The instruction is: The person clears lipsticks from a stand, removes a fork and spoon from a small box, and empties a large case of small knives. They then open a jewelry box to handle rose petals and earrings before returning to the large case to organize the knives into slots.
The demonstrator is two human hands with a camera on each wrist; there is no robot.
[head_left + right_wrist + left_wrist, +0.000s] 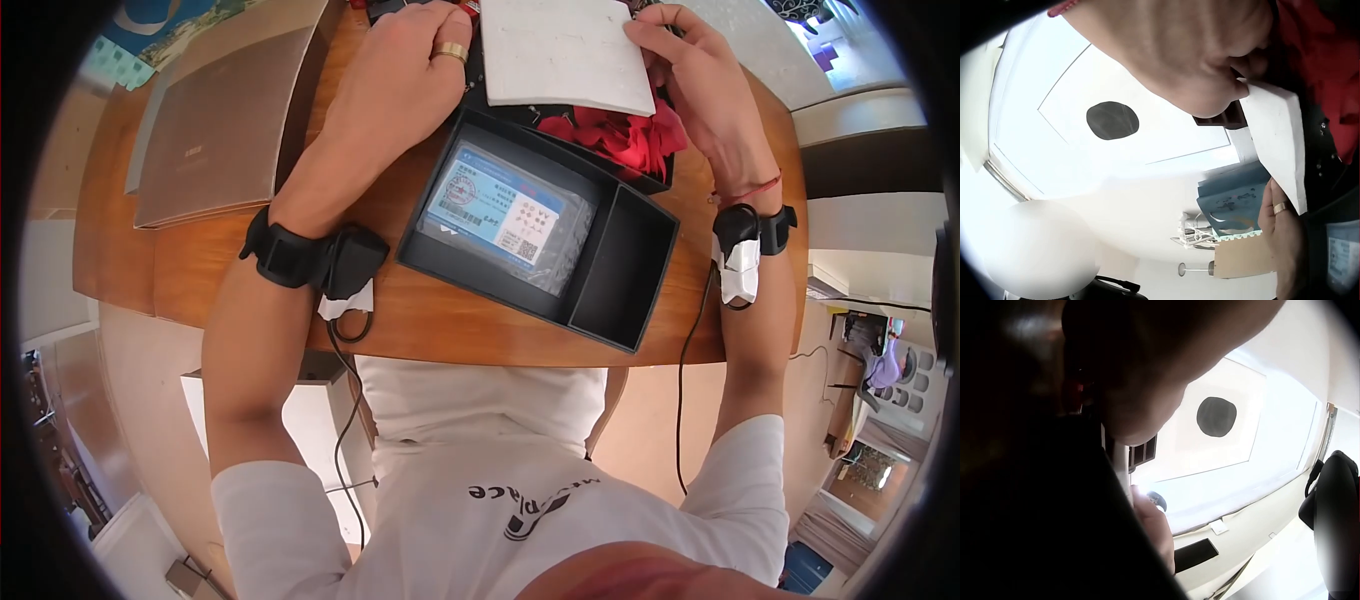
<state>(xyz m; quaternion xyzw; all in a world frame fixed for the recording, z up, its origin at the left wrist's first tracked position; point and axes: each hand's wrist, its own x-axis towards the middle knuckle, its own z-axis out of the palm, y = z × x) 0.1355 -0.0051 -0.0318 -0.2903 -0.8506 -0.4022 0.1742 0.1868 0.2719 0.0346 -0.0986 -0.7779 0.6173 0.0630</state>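
Observation:
A flat white foam pad is tilted over a black box holding crumpled red fabric petals. My right hand pinches the pad's right edge between thumb and fingers. At the opposite edge, my left hand, with a gold ring, holds the pad with curled fingers; its fingertips are partly hidden in the head view. The right wrist view shows the pad edge-on between both hands. Nearer to me sits a black divided tray, with a blue printed card in a clear plastic bag inside.
A large brown folder-like case stands at the left of the wooden table. Cables run from both wrist cameras down past the table's front edge. A blue picture bag appears in the right wrist view.

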